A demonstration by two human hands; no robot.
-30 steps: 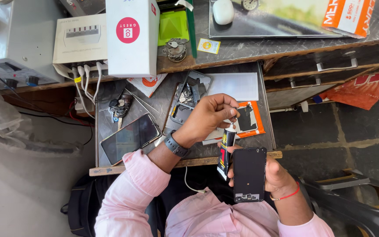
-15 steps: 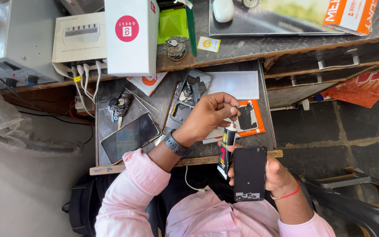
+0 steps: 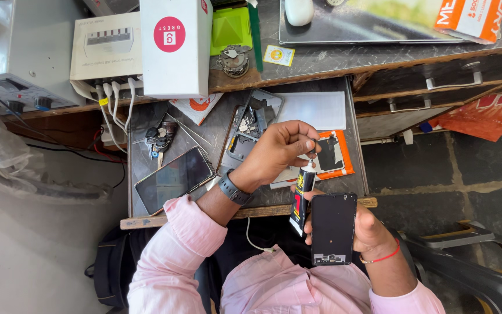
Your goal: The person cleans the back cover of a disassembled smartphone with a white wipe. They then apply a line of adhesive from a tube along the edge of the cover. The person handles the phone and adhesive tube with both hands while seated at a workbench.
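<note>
Far left on the bench there's a grey power supply (image 3: 15,70) with knobs, then a white charger box (image 3: 106,49) with white cables hanging off it. In the open drawer (image 3: 146,125) below sit a bunch of keys (image 3: 159,138) and a dark phone (image 3: 174,179) lying screen up, and next to that an opened phone frame (image 3: 250,131) with its insides showing.

Now the action — the left hand (image 3: 277,152), smartwatch on the wrist, has thumb and fingers pinched together right at the cap end of a small black glue tube (image 3: 301,197). The tube stands nearly upright, its lower end tucked against the right hand (image 3: 367,229), which is wrapped around a black phone panel (image 3: 333,228) held over the lap, just in front of the drawer's edge.

Looks to me like the uncapping stage, glue not laid down yet. Next bit needs a steady twist without squeezing the body, then a thin bead along the panel's edge — too much would ooze.
</note>
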